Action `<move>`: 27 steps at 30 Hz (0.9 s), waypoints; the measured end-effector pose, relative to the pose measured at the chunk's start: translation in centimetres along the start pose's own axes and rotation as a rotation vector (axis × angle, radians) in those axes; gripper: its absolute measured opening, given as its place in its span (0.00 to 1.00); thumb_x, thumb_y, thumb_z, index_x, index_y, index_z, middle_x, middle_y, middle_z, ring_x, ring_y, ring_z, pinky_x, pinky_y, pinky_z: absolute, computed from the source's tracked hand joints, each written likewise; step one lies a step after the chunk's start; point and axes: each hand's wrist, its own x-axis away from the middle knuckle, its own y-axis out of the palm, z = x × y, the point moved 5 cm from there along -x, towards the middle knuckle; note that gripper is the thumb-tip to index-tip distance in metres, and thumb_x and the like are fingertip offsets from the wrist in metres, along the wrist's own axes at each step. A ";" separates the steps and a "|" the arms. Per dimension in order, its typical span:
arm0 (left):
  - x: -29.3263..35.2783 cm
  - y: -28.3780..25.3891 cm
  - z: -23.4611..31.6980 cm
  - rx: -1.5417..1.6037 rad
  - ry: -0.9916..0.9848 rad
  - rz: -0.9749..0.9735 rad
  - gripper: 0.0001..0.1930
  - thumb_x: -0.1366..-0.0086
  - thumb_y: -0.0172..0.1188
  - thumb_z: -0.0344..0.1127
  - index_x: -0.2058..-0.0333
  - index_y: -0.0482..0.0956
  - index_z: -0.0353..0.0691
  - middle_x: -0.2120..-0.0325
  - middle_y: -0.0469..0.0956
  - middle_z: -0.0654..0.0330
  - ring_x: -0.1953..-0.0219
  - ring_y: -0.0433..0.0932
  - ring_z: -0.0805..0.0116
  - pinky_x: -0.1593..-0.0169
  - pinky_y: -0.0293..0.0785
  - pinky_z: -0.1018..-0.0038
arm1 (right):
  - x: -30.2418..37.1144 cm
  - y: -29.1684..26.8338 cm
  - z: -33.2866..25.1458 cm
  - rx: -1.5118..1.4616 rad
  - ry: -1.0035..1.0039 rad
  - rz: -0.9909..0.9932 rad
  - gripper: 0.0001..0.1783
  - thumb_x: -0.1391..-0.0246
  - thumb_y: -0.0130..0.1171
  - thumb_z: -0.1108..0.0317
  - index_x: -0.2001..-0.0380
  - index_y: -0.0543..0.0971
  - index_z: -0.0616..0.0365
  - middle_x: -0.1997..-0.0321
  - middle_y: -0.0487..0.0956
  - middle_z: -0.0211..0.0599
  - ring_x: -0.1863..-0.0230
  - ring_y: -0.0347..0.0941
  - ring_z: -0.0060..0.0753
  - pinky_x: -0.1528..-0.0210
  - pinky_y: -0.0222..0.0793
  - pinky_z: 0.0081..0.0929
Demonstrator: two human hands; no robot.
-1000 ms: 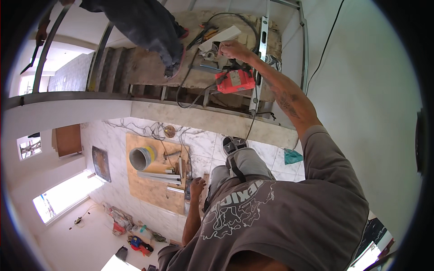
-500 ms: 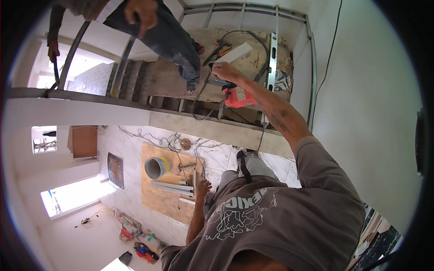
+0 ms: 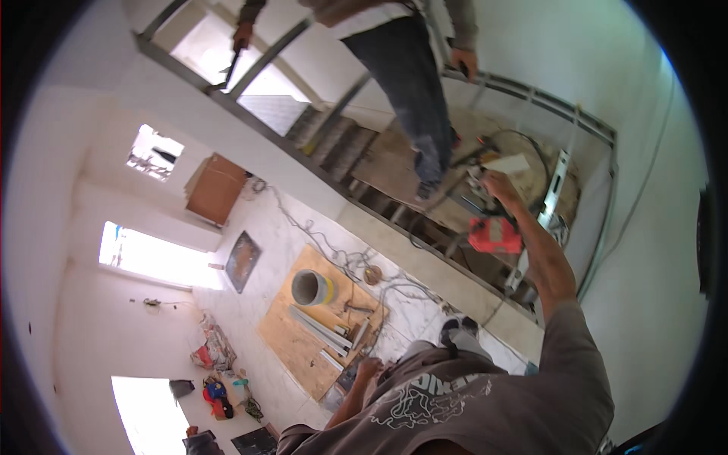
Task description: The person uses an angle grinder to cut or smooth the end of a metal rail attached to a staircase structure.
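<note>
My right arm reaches out to a raised metal-framed platform (image 3: 425, 250). My right hand (image 3: 498, 186) rests among tools there, just below a white board piece (image 3: 509, 163) and above a red power tool (image 3: 494, 235). A grey tool (image 3: 476, 179) lies against its fingers; whether it grips it is unclear. A long spirit level (image 3: 552, 199) lies to the right of the hand. My left hand (image 3: 369, 369) hangs by my hip, fingers loosely curled, too small to tell if it holds anything.
Another person in jeans (image 3: 413, 114) stands on the platform beside my hand, holding a tool (image 3: 231, 57) at the rail. Far below, a plywood sheet (image 3: 303, 341) carries a grey bucket (image 3: 311, 288) and metal profiles. Cables cross the tiled floor.
The view has swung, bringing the other person more into view. My right hand has stayed among the tools, now a little above the red tool. My left hand still hangs down.
</note>
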 end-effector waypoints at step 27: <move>-0.3 -1.1 1.0 0.658 -0.463 0.288 0.17 0.32 0.61 0.42 0.54 0.81 0.33 0.67 0.84 0.54 0.74 0.79 0.67 0.71 0.75 0.70 | 11.8 1.8 14.8 -0.070 0.613 0.373 0.13 0.49 0.57 0.64 0.67 0.79 0.64 0.69 0.80 0.50 0.66 0.80 0.48 0.62 0.73 0.39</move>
